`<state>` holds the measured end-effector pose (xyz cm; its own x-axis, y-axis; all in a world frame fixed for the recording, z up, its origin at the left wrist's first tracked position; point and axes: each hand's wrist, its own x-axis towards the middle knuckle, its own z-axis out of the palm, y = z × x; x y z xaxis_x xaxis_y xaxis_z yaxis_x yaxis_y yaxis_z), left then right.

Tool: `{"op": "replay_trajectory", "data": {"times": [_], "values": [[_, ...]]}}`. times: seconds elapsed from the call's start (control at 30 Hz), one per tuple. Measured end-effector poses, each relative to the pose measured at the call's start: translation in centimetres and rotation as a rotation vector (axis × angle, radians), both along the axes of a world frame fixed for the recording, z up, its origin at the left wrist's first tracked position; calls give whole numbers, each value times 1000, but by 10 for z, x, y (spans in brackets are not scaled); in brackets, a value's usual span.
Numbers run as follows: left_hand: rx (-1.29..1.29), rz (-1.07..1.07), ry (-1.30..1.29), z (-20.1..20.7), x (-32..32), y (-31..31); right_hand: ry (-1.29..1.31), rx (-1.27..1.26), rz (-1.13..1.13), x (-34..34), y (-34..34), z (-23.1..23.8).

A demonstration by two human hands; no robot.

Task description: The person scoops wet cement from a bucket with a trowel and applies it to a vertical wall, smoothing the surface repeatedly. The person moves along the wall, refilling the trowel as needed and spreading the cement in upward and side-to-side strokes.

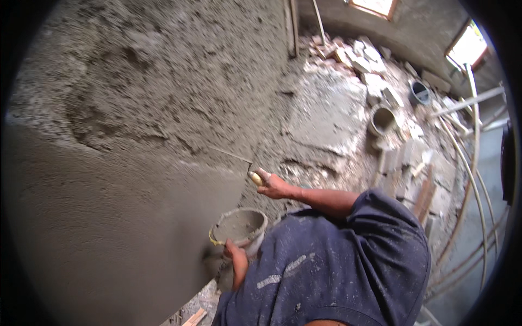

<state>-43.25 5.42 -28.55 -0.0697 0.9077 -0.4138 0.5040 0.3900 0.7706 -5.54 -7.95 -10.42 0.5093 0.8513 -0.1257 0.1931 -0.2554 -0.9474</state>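
My right hand (274, 186) is closed round the pale yellowish handle of a trowel (234, 156). The trowel's thin blade shows nearly edge-on against the wet grey plaster of the wall (163, 114). Below and left of it, my left hand (237, 259) grips the side of a bucket (258, 244) near its yellow-edged rim. Grey mortar (239, 225) lies inside the bucket, which is close against my dark blue shirt. Above the trowel the plaster is rough and lumpy; the lower left stretch of wall (109, 228) is smooth.
Broken bricks and rubble (356, 57) are heaped by the far wall. A dark bucket (419, 93) and a mortar-crusted bucket (383, 120) stand at the right. Stacked blocks (405, 157), a plank (424, 195) and long poles (472, 119) lie or lean farther right.
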Motion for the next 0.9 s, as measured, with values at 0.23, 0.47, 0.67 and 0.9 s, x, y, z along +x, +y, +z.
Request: {"op": "replay_trajectory", "data": {"times": [0.23,0.47,0.67,0.9], "values": [[-149,51,-131,66,88,-30,635,-333,-200,-38,-82,-31],[156,-655,-87,74,195,-54,751,101,-382,-34,-36,-7],[521,-1088,-61,59,292,-78,865,261,-532,28,-13,-23],[97,-1198,-97,45,379,-113,846,280,-936,137,-82,-66]]}}
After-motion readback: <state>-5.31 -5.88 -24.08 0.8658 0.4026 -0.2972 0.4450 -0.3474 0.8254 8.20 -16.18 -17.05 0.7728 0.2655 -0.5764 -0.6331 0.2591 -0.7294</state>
